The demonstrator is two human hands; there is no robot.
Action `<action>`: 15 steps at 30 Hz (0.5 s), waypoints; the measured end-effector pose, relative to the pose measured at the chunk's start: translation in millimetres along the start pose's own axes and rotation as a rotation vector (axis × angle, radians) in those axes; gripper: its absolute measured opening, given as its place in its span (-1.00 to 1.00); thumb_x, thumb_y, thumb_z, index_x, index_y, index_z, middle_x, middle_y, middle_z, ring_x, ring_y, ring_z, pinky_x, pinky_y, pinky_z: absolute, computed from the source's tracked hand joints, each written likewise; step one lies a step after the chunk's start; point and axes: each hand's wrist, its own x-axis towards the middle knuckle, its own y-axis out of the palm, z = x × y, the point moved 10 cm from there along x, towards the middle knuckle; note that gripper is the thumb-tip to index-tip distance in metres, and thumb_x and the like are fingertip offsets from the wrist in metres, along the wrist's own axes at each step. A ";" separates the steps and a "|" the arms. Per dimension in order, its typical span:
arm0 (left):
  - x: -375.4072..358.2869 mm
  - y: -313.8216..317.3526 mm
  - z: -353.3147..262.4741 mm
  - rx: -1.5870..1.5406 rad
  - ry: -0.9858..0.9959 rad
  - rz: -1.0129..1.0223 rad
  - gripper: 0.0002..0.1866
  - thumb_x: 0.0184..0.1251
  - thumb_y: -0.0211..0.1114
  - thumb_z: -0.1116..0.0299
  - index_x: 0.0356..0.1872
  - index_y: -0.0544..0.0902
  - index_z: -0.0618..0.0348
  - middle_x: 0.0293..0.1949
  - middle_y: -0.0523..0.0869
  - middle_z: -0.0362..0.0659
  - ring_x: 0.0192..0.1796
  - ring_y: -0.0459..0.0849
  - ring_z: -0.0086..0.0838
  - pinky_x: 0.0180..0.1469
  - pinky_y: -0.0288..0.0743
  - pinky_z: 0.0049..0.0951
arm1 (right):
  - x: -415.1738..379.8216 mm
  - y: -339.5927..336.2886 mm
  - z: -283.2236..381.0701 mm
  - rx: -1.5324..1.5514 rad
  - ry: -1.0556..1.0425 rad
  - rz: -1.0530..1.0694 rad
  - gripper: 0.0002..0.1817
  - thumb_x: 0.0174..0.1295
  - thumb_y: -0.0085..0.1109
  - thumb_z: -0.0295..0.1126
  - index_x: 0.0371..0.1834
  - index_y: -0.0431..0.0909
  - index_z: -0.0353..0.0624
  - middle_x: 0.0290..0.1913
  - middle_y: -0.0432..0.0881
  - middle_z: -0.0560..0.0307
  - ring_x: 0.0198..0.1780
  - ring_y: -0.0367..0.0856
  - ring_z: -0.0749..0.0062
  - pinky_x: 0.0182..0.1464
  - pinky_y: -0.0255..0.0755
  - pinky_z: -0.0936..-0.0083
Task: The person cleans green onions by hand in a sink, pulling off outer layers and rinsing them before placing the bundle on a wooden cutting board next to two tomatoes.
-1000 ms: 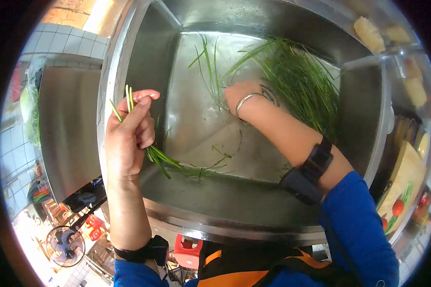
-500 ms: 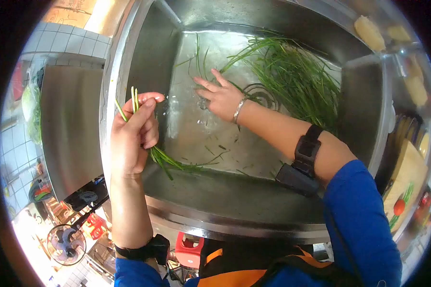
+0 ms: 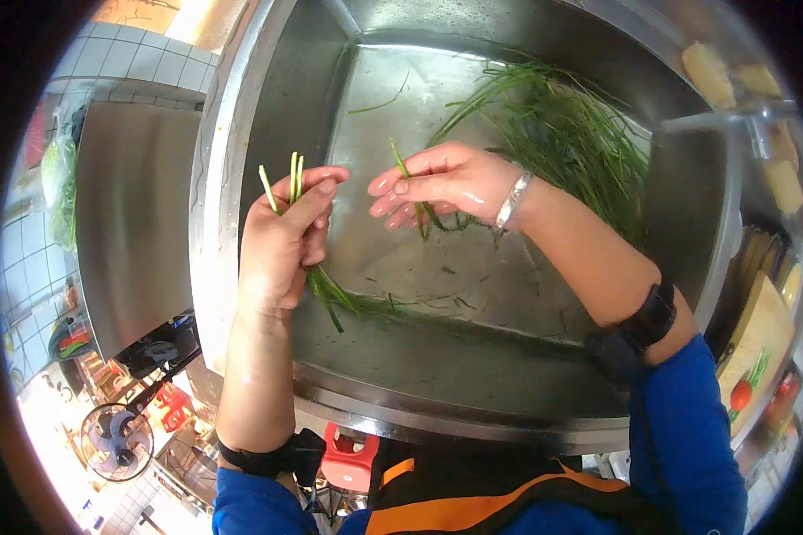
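My left hand (image 3: 287, 234) is closed around a few garlic chives (image 3: 330, 292); their pale stem ends stick up above the thumb and the green leaves trail down below the fist. Facing it, my right hand (image 3: 459, 185) pinches a green chive stalk (image 3: 400, 160) between thumb and fingers, its leaf hanging under the palm. Both hands are over a metal sink (image 3: 375, 89) holding shallow water. Behind my right hand, a large heap of chives (image 3: 567, 134) floats at the sink's far right. One loose strand (image 3: 384, 105) lies near the far left.
Small green scraps (image 3: 459, 301) float near the sink's front. A faucet (image 3: 758, 134) and a cutting board (image 3: 758, 339) are on the right. Left of the sink are a metal surface (image 3: 134, 232) and a bagged vegetable (image 3: 60, 187). A red stool (image 3: 348, 459) is below the front edge.
My right hand has risen from the water, now with a chive stalk, and come near my left hand. My left hand has shifted slightly right, still gripping its chives.
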 end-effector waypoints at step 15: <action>6.5 10.2 -13.1 0.018 0.172 -0.163 -0.90 0.02 0.24 0.36 -0.49 0.55 0.14 -0.61 0.55 -0.31 -0.78 0.17 -0.78 -0.75 -0.05 -0.76 | -29.4 13.1 -8.7 -0.009 0.077 0.138 -0.71 0.19 -0.15 -0.33 -0.19 0.42 -0.35 -0.26 0.54 -0.03 -0.26 0.55 0.36 -0.20 0.41 0.54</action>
